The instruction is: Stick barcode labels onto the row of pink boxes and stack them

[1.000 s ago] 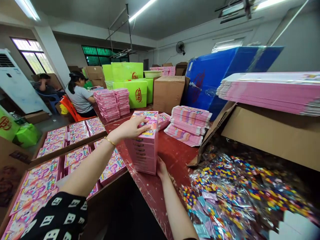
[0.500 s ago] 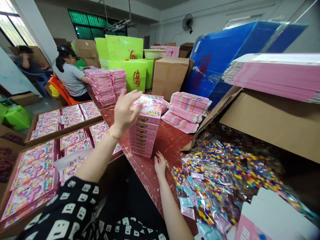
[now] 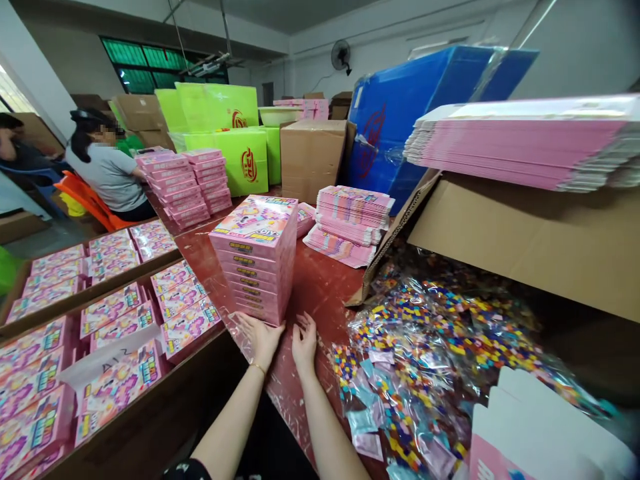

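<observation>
A stack of several pink boxes (image 3: 257, 257) stands on the red table (image 3: 320, 293) in front of me. My left hand (image 3: 261, 337) lies against the base of the stack with its fingers stretched out, a thin bracelet at the wrist. Right beside it my right hand (image 3: 304, 340) rests flat on the table top, fingers spread, just short of the stack's near corner. Neither hand holds anything.
A heap of small bags with coloured pieces (image 3: 440, 353) spills from a big carton (image 3: 525, 247) at right. Flat pink sleeves (image 3: 353, 217) lie behind the stack. Cartons of pink boxes (image 3: 115, 320) sit at left. A seated person (image 3: 107, 170) works at the back left.
My left hand came down from the top of the stack to its base. My right hand shifted slightly along the table. The view swung left and down.
</observation>
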A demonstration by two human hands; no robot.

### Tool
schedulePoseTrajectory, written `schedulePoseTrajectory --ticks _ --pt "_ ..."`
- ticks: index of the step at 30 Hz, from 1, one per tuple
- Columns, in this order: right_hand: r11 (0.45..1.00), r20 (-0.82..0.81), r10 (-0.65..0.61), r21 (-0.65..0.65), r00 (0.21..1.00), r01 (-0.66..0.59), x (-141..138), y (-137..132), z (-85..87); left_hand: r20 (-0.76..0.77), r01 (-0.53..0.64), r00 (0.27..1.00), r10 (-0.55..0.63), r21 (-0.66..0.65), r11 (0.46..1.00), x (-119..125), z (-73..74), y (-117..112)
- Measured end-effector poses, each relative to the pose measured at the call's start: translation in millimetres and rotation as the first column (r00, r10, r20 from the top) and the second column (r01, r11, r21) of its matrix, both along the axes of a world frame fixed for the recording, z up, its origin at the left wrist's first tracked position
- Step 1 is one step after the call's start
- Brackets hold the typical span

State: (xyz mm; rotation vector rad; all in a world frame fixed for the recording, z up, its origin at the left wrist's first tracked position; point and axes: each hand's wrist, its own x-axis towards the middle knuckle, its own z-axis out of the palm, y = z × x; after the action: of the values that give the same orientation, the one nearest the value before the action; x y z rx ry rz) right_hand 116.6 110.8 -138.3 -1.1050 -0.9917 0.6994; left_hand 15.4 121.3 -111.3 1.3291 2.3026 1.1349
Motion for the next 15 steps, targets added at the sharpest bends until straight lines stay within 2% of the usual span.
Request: schedulePoseTrajectory --ticks 3,7,15 --pt "1.000 -0.019 0.019 -0.006 1.000 -0.019 0 0 -0.7 -0.032 0.031 0.999 -0.031 0.013 0.999 -23 4.2 10" --pt "0.999 -0.029 0.029 -0.012 0.999 -0.029 -1 -1 -3.2 -0.047 0.145 0.989 -0.143 0.037 0.989 -63 4.8 31" --pt "0.999 0.050 0.041 -0.015 0.998 -0.040 -5 -6 -1.4 -0.001 0.198 0.980 -0.198 0.045 0.979 -137 21.4 111"
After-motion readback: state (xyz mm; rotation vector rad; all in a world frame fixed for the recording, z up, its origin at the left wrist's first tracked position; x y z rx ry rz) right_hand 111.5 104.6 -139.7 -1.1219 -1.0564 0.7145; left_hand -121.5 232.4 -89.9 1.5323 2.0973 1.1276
